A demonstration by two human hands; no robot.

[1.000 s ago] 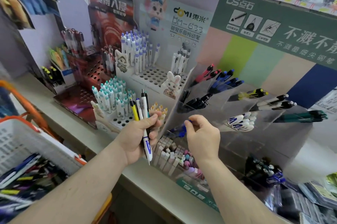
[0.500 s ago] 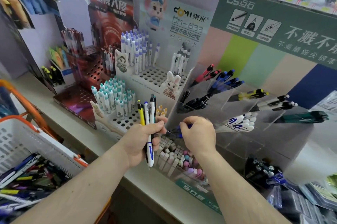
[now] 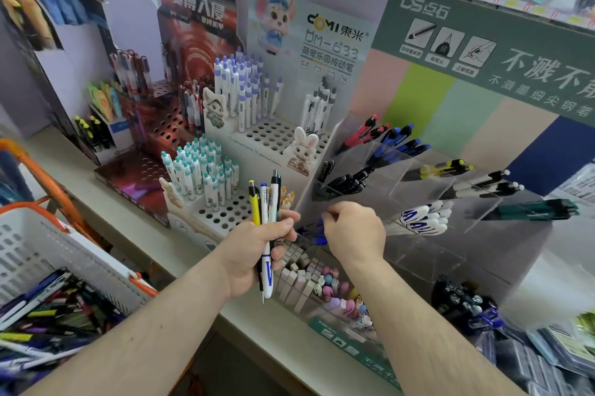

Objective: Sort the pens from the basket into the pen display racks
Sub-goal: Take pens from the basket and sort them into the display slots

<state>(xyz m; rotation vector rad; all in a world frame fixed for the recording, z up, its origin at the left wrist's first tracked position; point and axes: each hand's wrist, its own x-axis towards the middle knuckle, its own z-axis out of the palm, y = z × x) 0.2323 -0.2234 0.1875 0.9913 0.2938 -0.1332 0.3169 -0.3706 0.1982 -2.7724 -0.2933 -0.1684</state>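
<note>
Upright in the left hand (image 3: 254,254), fingers clenched round them, stands a bunch of pens (image 3: 267,212). Beside it the right hand (image 3: 352,231) pinches a blue pen (image 3: 310,233) at the clear acrylic rack (image 3: 428,244).

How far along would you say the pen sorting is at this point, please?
Partly done: the clear acrylic tiered rack already holds grouped red, blue, black and white pens. In hand: the left hand grips a bunch of yellow and white pens, while the right hand places a blue pen. Left: many mixed pens in the white plastic basket.
</note>
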